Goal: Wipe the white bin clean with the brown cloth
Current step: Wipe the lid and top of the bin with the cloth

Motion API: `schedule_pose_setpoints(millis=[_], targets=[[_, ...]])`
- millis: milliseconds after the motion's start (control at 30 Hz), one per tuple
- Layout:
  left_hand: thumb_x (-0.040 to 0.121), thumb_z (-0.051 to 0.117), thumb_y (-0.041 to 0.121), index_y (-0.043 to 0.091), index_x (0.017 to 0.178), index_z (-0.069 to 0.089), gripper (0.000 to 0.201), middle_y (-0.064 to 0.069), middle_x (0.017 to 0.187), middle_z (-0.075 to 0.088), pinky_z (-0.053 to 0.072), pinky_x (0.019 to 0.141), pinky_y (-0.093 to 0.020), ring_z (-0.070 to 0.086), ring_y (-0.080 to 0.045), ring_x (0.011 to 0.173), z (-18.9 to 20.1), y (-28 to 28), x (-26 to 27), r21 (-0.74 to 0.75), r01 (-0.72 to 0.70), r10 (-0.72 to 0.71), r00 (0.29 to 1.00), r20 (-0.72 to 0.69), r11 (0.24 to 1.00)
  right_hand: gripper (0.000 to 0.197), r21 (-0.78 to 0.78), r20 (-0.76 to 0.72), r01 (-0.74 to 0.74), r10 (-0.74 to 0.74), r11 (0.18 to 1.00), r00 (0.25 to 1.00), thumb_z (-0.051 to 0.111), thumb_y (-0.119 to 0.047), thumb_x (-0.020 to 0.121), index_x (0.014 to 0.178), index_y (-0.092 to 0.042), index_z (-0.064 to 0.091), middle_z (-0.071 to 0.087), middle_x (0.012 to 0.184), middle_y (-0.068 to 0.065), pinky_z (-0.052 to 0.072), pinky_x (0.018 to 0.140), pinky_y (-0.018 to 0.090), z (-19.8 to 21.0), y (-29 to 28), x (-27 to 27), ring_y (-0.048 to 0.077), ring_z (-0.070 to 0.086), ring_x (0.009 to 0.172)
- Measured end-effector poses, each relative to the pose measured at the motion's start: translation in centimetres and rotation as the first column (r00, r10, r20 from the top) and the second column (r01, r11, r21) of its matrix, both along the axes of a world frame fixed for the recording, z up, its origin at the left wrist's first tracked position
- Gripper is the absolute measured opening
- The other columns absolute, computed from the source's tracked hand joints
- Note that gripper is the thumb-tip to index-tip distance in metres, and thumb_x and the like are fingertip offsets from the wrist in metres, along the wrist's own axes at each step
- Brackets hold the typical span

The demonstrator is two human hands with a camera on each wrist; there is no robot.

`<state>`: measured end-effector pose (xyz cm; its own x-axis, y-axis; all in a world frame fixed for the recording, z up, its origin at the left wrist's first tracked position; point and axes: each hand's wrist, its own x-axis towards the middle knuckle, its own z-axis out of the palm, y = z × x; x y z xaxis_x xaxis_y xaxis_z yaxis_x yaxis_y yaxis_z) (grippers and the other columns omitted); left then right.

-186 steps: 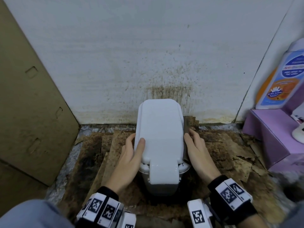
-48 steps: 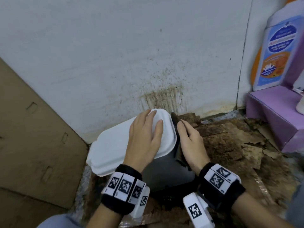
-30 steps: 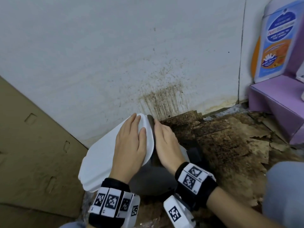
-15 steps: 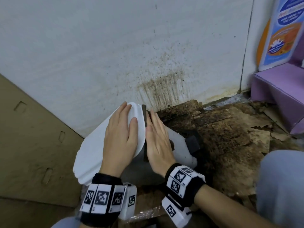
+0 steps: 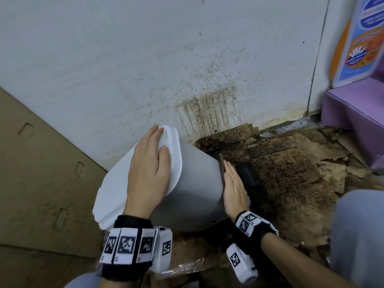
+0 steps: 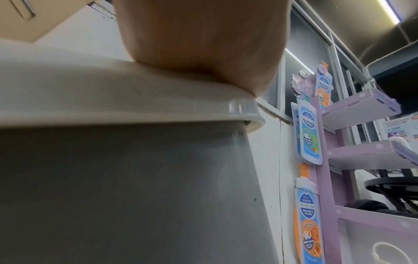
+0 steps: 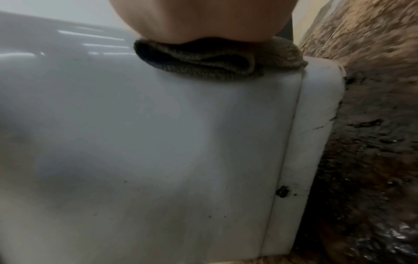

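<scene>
white bin (image 5: 193, 183) tilted, lid closed, contents hidden | left hand (image 5: 148, 169) flat on lid, fingers straight | right hand (image 5: 233, 189) fingers straight, together, pressing brown cloth (image 7: 217, 60) on bin side

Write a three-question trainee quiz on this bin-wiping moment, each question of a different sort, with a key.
1. True or false: the white plastic bin stands upright.
2. Which hand presses the brown knitted cloth against the bin's side? A) left hand B) right hand
3. Fill in: the left hand lies flat on the bin's white ____.

Key:
1. False; it is tilted over to the left.
2. B
3. lid
</scene>
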<state>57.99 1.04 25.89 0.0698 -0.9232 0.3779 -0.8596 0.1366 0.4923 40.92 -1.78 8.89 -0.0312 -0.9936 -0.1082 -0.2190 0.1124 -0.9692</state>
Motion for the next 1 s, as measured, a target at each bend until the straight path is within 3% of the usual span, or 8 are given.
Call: schedule_pose_setpoints(millis=[100,300,433,500,600,667,767,1000], targets=[[0.103,0.030,0.034,0.023,0.152,0.041,0.052,0.012,0.160,0.035,0.018,0.115,-0.019,0.028,-0.003,0.145,0.0,0.0,0.1,-0.008,-0.012,0.012,1.000,0.008,1.000,0.054,0.001,-0.025,0.024,-0.024,1.000,0.999,0.016,-0.035,0.106,0.157,-0.024,0.026,0.022,0.166,-0.008,0.007,0.126,0.030,0.9,-0.1,0.6,0.005,0.012,0.153],[0.102,0.031,0.032,0.020,0.152,0.041,0.052,0.010,0.161,0.035,0.018,0.114,-0.019,0.028,-0.005,0.146,-0.1,0.2,-0.1,-0.022,-0.021,0.021,1.000,0.015,1.000,0.069,-0.098,-0.060,-0.024,0.018,0.995,0.998,0.004,-0.043,0.093,0.159,-0.027,0.019,0.016,0.164,-0.014,-0.002,0.117,0.016,7.6,1.5,4.1,0.001,0.008,0.152],[0.102,0.031,0.032,0.018,0.152,0.041,0.052,0.007,0.161,0.035,0.018,0.114,-0.018,0.029,-0.007,0.145,-0.1,0.2,-0.2,-0.021,-0.010,0.010,1.000,0.029,1.000,0.056,-0.155,0.169,-0.095,0.121,0.983,0.978,0.008,-0.048,0.104,0.158,-0.036,0.017,0.012,0.165,-0.022,0.001,0.124,0.028,12.1,2.0,6.4,-0.011,0.001,0.146],[0.103,0.031,0.031,0.018,0.151,0.041,0.052,0.006,0.161,0.036,0.017,0.114,-0.017,0.029,-0.007,0.145,-0.2,0.3,0.2,-0.028,-0.007,0.008,1.000,0.027,1.000,0.051,-0.205,0.159,-0.155,0.189,0.966,0.969,0.011,-0.042,0.108,0.159,-0.036,0.014,0.011,0.166,-0.019,0.003,0.126,0.031,12.7,2.1,6.6,-0.007,0.002,0.150],[0.103,0.032,0.031,0.019,0.151,0.041,0.051,0.008,0.161,0.036,0.016,0.113,-0.012,0.029,-0.005,0.144,-0.3,0.4,0.8,-0.030,-0.014,0.014,1.000,0.004,0.999,0.053,-0.371,-0.131,-0.209,0.171,0.905,0.976,0.009,-0.036,0.107,0.160,-0.034,0.013,0.010,0.168,-0.015,0.007,0.126,0.032,11.0,2.4,6.2,-0.003,0.002,0.152],[0.103,0.032,0.031,0.018,0.151,0.042,0.051,0.007,0.161,0.036,0.016,0.113,-0.011,0.029,-0.005,0.144,-0.3,0.4,0.8,-0.034,-0.010,0.010,1.000,0.005,0.999,0.055,-0.498,-0.215,-0.195,0.097,0.845,0.972,0.013,-0.035,0.105,0.160,-0.028,0.020,0.019,0.167,-0.010,0.015,0.125,0.035,9.1,2.2,5.6,0.002,0.012,0.153],[0.103,0.032,0.031,0.018,0.151,0.042,0.051,0.007,0.161,0.036,0.016,0.114,-0.013,0.029,-0.006,0.145,-0.2,0.4,0.8,-0.028,-0.002,0.002,1.000,0.000,1.000,0.055,-0.556,-0.196,-0.162,0.060,0.815,0.979,0.017,-0.034,0.105,0.157,-0.023,0.029,0.027,0.165,-0.006,0.019,0.125,0.038,6.5,1.4,4.6,0.005,0.020,0.152],[0.103,0.032,0.032,0.021,0.151,0.043,0.051,0.010,0.160,0.037,0.019,0.116,-0.020,0.029,-0.004,0.145,0.0,0.3,1.4,-0.023,-0.009,0.008,0.999,-0.042,1.000,0.060,-0.350,-0.091,0.054,-0.092,0.935,0.992,0.012,-0.046,0.103,0.154,-0.027,0.037,0.031,0.160,-0.016,0.022,0.123,0.036,0.2,1.0,2.4,0.001,0.023,0.150]])
